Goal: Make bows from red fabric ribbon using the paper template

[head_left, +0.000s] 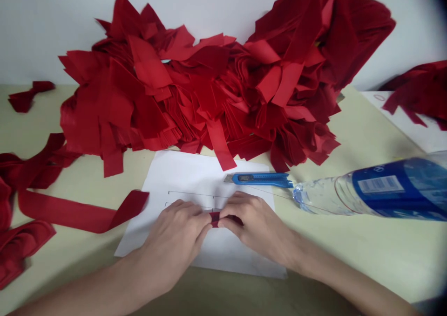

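A short stretch of red ribbon (215, 220) shows between my two hands, low over a white paper sheet (240, 260). My left hand (179, 227) pinches it from the left, and my right hand (249, 223) pinches it from the right, the thumbs close together. The rest of the ribbon is hidden by my fingers. Thin black measuring lines (190, 193) are drawn on the sheet just beyond my hands. Past my right hand lies a blue utility knife (260, 179), with a bit of its blade showing at the left end.
A large heap of folded red ribbon pieces (206, 87) lies along the wall. Loose red strips (73, 209) are on the left. A clear plastic bottle with a blue label (380, 185) lies at right. More red pieces (426, 90) rest on paper at far right.
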`<act>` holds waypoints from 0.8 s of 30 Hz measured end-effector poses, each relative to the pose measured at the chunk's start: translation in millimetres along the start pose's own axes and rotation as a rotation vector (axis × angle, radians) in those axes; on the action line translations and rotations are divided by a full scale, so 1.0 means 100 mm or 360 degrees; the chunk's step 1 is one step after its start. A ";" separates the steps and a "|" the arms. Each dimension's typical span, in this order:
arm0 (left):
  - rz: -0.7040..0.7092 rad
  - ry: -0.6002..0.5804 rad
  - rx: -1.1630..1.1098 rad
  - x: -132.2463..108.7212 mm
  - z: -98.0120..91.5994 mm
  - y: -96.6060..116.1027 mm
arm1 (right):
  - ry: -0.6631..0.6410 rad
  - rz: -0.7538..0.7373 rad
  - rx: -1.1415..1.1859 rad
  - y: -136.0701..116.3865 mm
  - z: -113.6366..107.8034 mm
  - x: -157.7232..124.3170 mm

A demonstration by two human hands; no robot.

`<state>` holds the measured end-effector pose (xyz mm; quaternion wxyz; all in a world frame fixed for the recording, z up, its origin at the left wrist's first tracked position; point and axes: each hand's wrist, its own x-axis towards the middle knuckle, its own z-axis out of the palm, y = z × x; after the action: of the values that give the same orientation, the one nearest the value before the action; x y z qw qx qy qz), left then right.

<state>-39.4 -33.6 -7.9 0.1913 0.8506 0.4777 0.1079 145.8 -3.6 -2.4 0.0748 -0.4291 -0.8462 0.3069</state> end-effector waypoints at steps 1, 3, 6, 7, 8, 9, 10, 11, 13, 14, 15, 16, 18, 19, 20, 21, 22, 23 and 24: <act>-0.0028 -0.0002 0.0011 0.01 0.00 0.00 | -0.0012 0.0016 -0.0013 0.00 -0.01 0.01; -0.0096 -0.0012 0.0014 0.02 0.01 0.00 | -0.0024 0.0061 -0.0020 0.00 -0.02 0.03; -0.0155 -0.0065 0.0015 0.05 0.01 -0.02 | -0.0035 0.0118 -0.0014 0.00 -0.04 0.06; -0.0171 -0.0097 0.0018 0.07 0.00 -0.02 | -0.0032 0.0133 -0.0017 0.00 -0.04 0.07; -0.0186 -0.0134 0.0021 0.08 -0.01 -0.03 | -0.0023 0.0147 -0.0020 -0.01 -0.05 0.07; -0.0200 -0.0167 0.0023 0.10 -0.02 -0.03 | -0.0018 0.0163 -0.0024 -0.02 -0.06 0.08; -0.0214 -0.0195 0.0026 0.12 -0.03 -0.04 | -0.0013 0.0178 -0.0029 -0.03 -0.06 0.09; -0.0220 -0.0219 0.0024 0.14 -0.04 -0.05 | -0.0011 0.0192 -0.0034 -0.04 -0.07 0.09; -0.0228 -0.0245 0.0005 0.17 -0.05 -0.07 | -0.0016 0.0208 -0.0049 -0.05 -0.09 0.11; -0.0234 -0.0252 -0.0010 0.18 -0.05 -0.08 | -0.0022 0.0215 -0.0063 -0.06 -0.09 0.12; -0.0244 -0.0256 -0.0024 0.19 -0.05 -0.08 | -0.0027 0.0222 -0.0078 -0.06 -0.09 0.13; -0.0252 -0.0265 -0.0035 0.20 -0.05 -0.09 | -0.0032 0.0229 -0.0094 -0.06 -0.10 0.14; -0.0269 -0.0303 -0.0033 0.23 -0.06 -0.10 | -0.0049 0.0241 -0.0138 -0.07 -0.10 0.16; -0.0279 -0.0330 -0.0027 0.25 -0.07 -0.10 | -0.0059 0.0247 -0.0166 -0.07 -0.09 0.17; -0.0302 -0.0370 -0.0027 0.28 -0.09 -0.10 | -0.0074 0.0255 -0.0197 -0.08 -0.10 0.19; -0.0340 -0.0421 -0.0041 0.31 -0.12 -0.10 | -0.0092 0.0268 -0.0232 -0.08 -0.10 0.20; -0.0383 -0.0483 -0.0072 0.35 -0.15 -0.10 | -0.0118 0.0286 -0.0268 -0.09 -0.11 0.22; -0.0423 -0.0546 -0.0113 0.39 -0.18 -0.09 | -0.0155 0.0302 -0.0306 -0.10 -0.11 0.24; -0.0449 -0.0610 -0.0158 0.44 -0.21 -0.09 | -0.0202 0.0312 -0.0349 -0.11 -0.13 0.27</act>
<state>-31.2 13.1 6.6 0.3333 0.7699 0.5409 -0.0600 126.7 18.1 10.2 -0.0564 -0.4950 -0.8317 0.2451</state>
